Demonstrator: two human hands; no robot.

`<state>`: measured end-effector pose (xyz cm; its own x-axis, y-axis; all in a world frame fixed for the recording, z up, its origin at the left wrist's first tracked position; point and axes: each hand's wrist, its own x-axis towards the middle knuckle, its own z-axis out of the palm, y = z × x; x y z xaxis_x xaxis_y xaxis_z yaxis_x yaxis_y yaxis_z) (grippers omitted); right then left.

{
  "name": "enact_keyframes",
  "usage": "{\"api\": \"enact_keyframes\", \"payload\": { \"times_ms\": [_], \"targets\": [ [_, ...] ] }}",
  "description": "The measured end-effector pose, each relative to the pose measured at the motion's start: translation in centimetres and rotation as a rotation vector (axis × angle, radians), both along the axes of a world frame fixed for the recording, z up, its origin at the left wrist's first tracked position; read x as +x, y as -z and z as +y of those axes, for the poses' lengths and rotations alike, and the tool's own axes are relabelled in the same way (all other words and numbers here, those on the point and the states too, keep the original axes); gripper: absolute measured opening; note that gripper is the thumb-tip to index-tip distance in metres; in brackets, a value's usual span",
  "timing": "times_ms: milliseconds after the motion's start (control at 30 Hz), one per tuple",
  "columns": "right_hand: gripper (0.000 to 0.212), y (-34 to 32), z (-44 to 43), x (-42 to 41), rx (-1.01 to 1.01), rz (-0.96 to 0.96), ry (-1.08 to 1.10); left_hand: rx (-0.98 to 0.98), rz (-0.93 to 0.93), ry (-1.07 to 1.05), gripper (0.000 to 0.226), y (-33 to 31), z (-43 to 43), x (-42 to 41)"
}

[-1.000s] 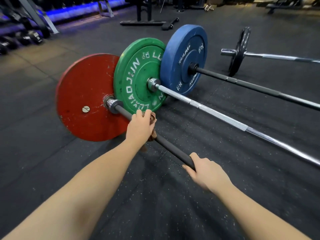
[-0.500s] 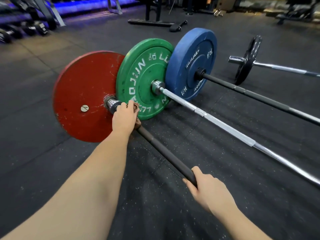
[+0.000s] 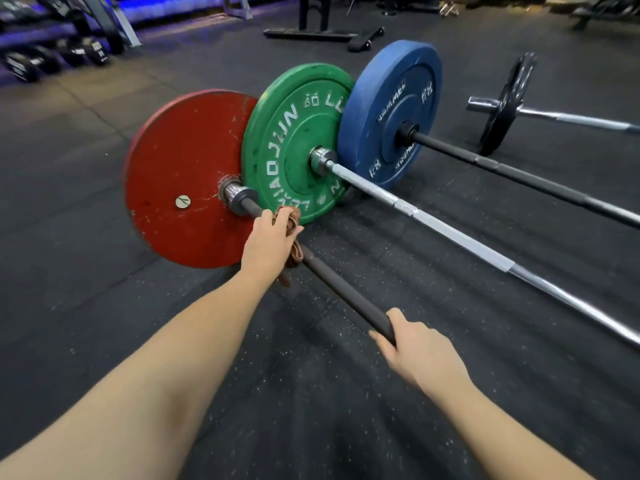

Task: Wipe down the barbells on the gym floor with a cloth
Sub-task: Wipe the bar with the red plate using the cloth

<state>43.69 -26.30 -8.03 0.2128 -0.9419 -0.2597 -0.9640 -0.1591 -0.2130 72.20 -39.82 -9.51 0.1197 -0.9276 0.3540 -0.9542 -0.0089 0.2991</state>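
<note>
Gripping a soft cloth (image 3: pixel 294 252) round the black barbell shaft (image 3: pixel 346 292) with the left hand (image 3: pixel 268 242), bare shaft with the right hand (image 3: pixel 419 351). Likely heavy, rigid: wipe in place.

Setting: gym, free-weights area. Floor (image 3: pixel 311 393) is dark speckled rubber matting. Four barbells (image 3: pixel 450 233) lie side by side on it, loaded with a red plate (image 3: pixel 180 174), green plate (image 3: pixel 287 140), blue plate (image 3: pixel 391 109) and thin black plate (image 3: pixel 505 105). Dumbbells (image 3: pixel 83 51) in a row, far left. Black frame base (image 3: pixel 311 34) at the back. Blue light strip (image 3: pixel 180 8) along the far wall.
</note>
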Motion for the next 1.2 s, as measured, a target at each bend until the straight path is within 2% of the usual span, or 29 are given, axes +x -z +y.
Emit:
{"api": "enact_keyframes", "payload": {
  "times_ms": [133,400,567,633,667,733,800,867,900,933,967,1067,1133,1200],
  "targets": [
    [0.036,0.0,0.0,0.0,0.011,-0.002,0.008,0.033,-0.036,0.014,0.041,-0.5,-2.3,1.7],
    [0.036,0.6,-0.3,-0.4,0.008,-0.017,0.026,0.048,0.098,-0.247,0.042,-0.8,-6.7,5.2],
    [0.034,0.8,-0.4,-0.4,0.002,-0.025,0.029,0.087,0.245,-0.378,0.041,-1.7,-7.5,4.4],
    [0.035,0.8,-0.3,-0.3,-0.005,-0.016,0.028,0.058,0.417,-0.481,0.038,-1.8,-6.7,3.4],
    [0.034,0.7,-0.2,-0.3,-0.01,-0.011,0.026,-0.037,0.583,-0.574,0.038,-1.8,-6.1,3.0],
    [0.035,0.6,-0.2,-0.2,-0.019,-0.008,0.026,-0.204,1.039,-0.81,0.034,-1.3,-4.4,2.5],
    [0.036,0.4,0.0,-0.2,-0.013,-0.005,0.034,-0.143,1.326,-0.939,0.038,0.7,-1.9,2.0],
    [0.037,0.2,0.2,-0.2,-0.008,-0.006,0.039,-0.025,1.613,-0.943,0.064,4.4,-0.3,2.9],
    [0.037,0.1,0.2,-0.1,-0.011,-0.009,0.037,0.029,1.669,-0.889,0.074,7.2,-0.3,3.8],
    [0.037,0.1,0.2,-0.1,-0.016,-0.016,0.033,0.114,1.73,-0.806,0.075,9.4,-0.5,4.7],
    [0.038,0.1,0.2,-0.1,-0.021,-0.023,0.031,0.133,1.756,-0.74,0.064,10.0,-0.7,5.0],
    [0.037,0.0,0.0,-0.3,-0.014,-0.018,0.036,0.002,1.781,-0.561,0.026,4.4,0.2,3.3],
    [0.036,0.0,0.0,-0.2,-0.004,-0.005,0.037,-0.068,1.833,-0.483,0.026,3.1,-1.3,3.7],
    [0.035,0.1,-0.1,-0.1,0.001,-0.009,0.04,-0.057,1.901,-0.43,0.027,3.4,-3.3,4.7]
  ]
}}
